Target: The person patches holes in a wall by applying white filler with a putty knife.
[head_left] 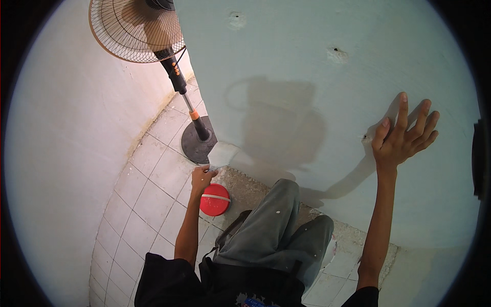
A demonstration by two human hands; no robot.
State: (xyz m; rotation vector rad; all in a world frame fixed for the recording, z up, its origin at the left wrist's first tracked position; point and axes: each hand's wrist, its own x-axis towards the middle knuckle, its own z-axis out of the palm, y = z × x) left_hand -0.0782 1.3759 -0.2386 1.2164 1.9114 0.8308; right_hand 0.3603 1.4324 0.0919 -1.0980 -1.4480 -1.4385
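My right hand (402,139) lies against the pale green wall (286,61) with its fingers spread, beside a small hole; nothing is held in it. Low at the wall's left corner, my left hand (203,179) is closed, its fingers at a pale flat piece (223,153) that lies against the wall's bottom edge. What kind of thing this piece is I cannot make out. Just below the left hand, a red round tub (215,200) with a white strap across it rests on the floor.
A standing fan (176,77) with an orange-trimmed pole and black round base (197,143) stands beyond the wall's left corner. White floor tiles (148,194) run along a white wall (61,133) on the left. A rough concrete strip (245,187) edges the green wall. My bent knees are close to it.
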